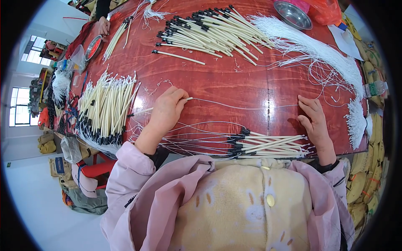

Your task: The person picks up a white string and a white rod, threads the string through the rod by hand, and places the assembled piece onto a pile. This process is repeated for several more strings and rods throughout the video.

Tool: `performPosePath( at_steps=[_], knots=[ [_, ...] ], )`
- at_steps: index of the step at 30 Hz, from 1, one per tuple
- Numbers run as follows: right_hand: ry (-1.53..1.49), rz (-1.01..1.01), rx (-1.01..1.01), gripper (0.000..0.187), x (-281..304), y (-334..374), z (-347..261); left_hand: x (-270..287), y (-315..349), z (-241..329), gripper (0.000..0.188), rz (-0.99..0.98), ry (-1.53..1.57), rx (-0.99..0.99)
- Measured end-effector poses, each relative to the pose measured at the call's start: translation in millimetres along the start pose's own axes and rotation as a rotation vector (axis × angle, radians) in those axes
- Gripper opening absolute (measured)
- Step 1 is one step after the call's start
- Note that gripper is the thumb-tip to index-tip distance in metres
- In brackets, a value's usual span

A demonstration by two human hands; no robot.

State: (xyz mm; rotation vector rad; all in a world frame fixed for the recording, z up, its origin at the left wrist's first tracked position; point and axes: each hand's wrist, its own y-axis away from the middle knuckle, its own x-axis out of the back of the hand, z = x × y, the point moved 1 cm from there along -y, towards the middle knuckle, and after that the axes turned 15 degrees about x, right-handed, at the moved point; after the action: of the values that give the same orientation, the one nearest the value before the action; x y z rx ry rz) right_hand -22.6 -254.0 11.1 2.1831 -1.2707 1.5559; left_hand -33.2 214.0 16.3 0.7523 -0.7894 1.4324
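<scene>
My left hand (168, 105) pinches a thin cream rod (143, 111), whose dark end sticks out to the left below the wrist. A white cord (243, 108) runs from the rod's right tip across to my right hand (313, 116). The fingers of that hand are apart, with the cord reaching the fingertips; whether it passes between or behind them I cannot tell. Below, near the table edge, lies a small pile of cream rods (268, 146) with black ends and white cords trailing left. A thick bundle of loose white cords (331, 58) lies beyond my right hand.
On the red table (217, 83) a big heap of black-ended rods (209, 33) lies at the far side, with a dense stack of rods (106, 106) at left. A metal bowl (293, 15) stands far right. Another person's hand (104, 26) rests at far left near a dish (93, 47).
</scene>
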Motion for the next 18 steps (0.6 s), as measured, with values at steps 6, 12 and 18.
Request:
performPosePath(
  at_steps=[6,12,18],
  knots=[
    [0.094,-0.057,-0.028,0.044,-1,-1,-5,-29,-20,36,0.012,-0.078,-0.115,-0.195],
    [0.169,-0.039,-0.034,0.043,-7,-2,-12,-47,-31,76,0.014,-0.192,-0.208,-0.354],
    [0.122,0.037,-0.005,0.04,-9,2,-6,-68,-38,86,0.016,-0.282,-0.088,-0.536]
  ],
)
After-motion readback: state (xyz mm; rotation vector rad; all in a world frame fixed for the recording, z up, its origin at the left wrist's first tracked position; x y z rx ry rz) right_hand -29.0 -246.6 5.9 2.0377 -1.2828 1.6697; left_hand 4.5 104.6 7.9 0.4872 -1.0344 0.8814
